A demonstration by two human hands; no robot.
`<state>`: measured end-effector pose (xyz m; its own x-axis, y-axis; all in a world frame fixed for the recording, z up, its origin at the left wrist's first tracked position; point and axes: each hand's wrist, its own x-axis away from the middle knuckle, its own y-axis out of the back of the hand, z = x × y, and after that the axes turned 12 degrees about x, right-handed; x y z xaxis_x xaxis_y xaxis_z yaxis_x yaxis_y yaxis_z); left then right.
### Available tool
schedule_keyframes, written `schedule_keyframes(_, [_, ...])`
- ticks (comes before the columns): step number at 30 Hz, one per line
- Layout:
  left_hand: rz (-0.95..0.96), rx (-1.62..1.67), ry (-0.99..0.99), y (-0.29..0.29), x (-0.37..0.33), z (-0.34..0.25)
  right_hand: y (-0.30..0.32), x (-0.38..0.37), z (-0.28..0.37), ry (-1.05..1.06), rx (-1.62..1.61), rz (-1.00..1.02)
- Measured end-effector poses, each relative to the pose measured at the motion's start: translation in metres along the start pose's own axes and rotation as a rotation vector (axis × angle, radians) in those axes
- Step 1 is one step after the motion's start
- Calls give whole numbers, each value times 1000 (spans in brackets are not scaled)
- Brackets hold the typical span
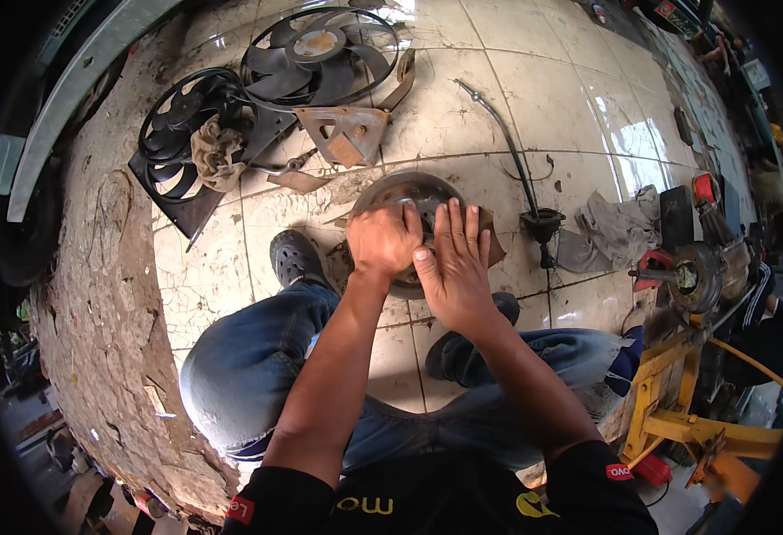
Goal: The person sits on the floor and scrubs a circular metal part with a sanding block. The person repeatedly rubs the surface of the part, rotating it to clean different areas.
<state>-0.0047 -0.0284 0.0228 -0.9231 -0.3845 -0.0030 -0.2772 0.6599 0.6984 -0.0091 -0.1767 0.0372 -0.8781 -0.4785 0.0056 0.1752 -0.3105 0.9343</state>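
Between my feet, a round grey metal part [414, 183], like a drum or disc, rests near the floor. Both hands lie over its middle and hide much of it. My left hand [382, 239] is closed on top of it, knuckles up; what its fingers hold, if anything, is hidden. My right hand [455, 259] lies flat beside it, fingers stretched forward, the thumb close against the left hand. A brown sheet-like piece [497, 242] sticks out at the part's right edge.
Two black radiator fans [320, 45] lie ahead left, one with a crumpled rag [217, 153] on it. A rusty bracket [345, 134] sits nearby. To the right are a long lever with a black base [543, 223], a grey cloth [619, 230] and a yellow stand [676, 423].
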Motion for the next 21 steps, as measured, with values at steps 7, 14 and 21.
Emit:
schedule_keyframes(7, [-101,-37,-32,-6,1,2,9,-23,-26,-221,-309,90])
schedule_keyframes(14, [-69,-40,11,-4,-6,-2,20,-27,-39,-360,-1004,182])
schedule_keyframes(21, [-34,-73,41,-3,-9,-7,11,-19,-46,-278,-1034,169])
